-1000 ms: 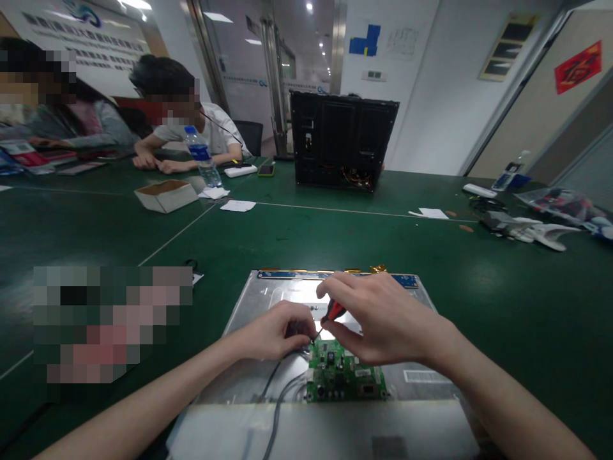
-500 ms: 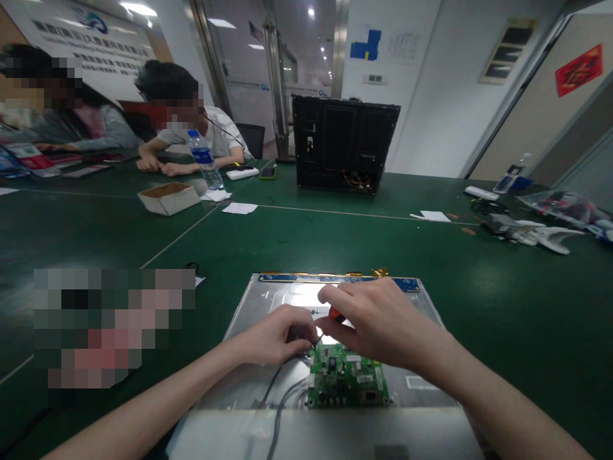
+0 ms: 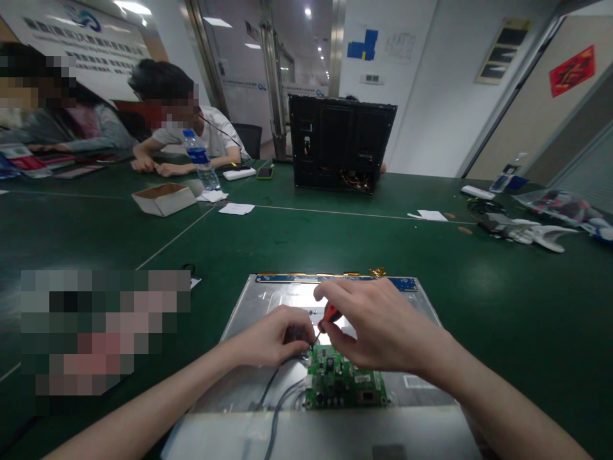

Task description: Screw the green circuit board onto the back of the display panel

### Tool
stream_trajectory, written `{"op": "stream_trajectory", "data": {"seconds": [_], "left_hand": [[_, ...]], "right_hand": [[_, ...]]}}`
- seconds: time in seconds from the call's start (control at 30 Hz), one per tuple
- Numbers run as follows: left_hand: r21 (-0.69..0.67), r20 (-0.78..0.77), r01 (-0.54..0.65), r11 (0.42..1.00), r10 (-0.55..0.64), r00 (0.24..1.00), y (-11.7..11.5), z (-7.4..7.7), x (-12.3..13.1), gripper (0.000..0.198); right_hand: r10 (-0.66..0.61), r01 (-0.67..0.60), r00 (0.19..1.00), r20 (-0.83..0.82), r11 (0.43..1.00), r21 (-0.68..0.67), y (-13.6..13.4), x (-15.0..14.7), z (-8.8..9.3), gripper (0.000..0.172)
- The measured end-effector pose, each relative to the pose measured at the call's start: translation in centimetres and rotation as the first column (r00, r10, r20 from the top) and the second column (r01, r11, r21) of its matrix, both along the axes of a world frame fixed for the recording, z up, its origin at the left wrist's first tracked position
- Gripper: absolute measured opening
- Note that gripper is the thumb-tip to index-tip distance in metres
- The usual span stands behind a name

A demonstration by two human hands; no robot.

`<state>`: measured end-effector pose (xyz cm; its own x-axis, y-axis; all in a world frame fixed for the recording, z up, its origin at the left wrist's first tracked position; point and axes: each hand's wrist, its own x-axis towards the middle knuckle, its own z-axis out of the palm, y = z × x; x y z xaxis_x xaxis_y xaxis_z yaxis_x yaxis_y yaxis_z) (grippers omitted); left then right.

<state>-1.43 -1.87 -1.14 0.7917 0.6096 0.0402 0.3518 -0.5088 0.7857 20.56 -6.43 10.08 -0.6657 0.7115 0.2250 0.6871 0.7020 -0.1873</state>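
My right hand (image 3: 378, 322) holds a small screwdriver (image 3: 329, 315) by its red handle, between thumb and fingers. The thin shaft slants down to the upper left corner of a green circuit board (image 3: 347, 383). Closed at that same corner is my left hand (image 3: 280, 335), its fingertips close to the screwdriver's tip; what they pinch, if anything, is hidden. The board lies on a silvery metal panel (image 3: 244, 316), whose far edge carries a narrow blue circuit strip (image 3: 280, 279). A grey cable (image 3: 274, 418) runs from the board's left side toward me.
The green table (image 3: 297, 239) holds a black screen housing (image 3: 342, 144) at the back, an open box (image 3: 164, 200) and a water bottle (image 3: 201, 160). To the right lie white-grey gloves (image 3: 527, 231) and a plastic bag (image 3: 558, 207). Two people sit at far left.
More of the screwdriver's red handle shows, as my right fingers have shifted on it. My left hand stays at the board's corner. The view has moved slightly.
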Motion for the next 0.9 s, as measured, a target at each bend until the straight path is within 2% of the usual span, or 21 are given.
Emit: {"op": "stream_trajectory", "data": {"seconds": [0.13,0.3,0.47,0.57,0.63,0.7,0.83,0.9], "left_hand": [[0.023,-0.024,0.009,1.000,-0.009,1.000,0.05,0.19,0.10,0.005],[-0.011,-0.006,0.005,1.000,-0.005,1.000,-0.04,0.23,0.13,0.007],[0.000,0.001,0.012,1.000,-0.012,1.000,-0.01,0.46,0.17,0.006],[0.012,-0.017,0.017,1.000,-0.017,1.000,0.05,0.47,0.13,0.005],[0.017,-0.016,0.008,1.000,-0.008,1.000,0.04,0.37,0.07,0.006],[0.008,-0.004,0.001,1.000,-0.001,1.000,0.01,0.23,0.02,0.008],[-0.011,-0.001,0.013,1.000,-0.013,1.000,0.04,0.15,0.03,0.009],[0.007,-0.010,0.021,1.000,-0.021,1.000,0.06,0.27,0.07,0.008]], "right_hand": [[-0.025,0.025,1.000,0.000,1.000,0.016,0.13,0.09,-0.07,0.023],[-0.048,0.047,0.999,0.014,0.998,0.030,0.23,-0.10,-0.12,0.013],[0.000,0.000,1.000,-0.010,1.000,-0.008,0.00,0.10,0.17,0.019],[-0.042,0.042,0.999,0.032,0.999,0.012,0.13,0.10,0.07,0.027],[-0.073,0.072,0.996,0.059,0.997,0.026,0.17,0.02,-0.01,0.026],[-0.059,0.058,0.997,0.048,0.998,0.016,0.11,-0.03,0.00,0.020],[0.007,-0.007,0.999,-0.031,1.000,-0.009,-0.08,0.05,0.16,0.025],[-0.003,0.003,1.000,-0.021,1.000,0.002,-0.04,0.08,0.12,0.024]]}}
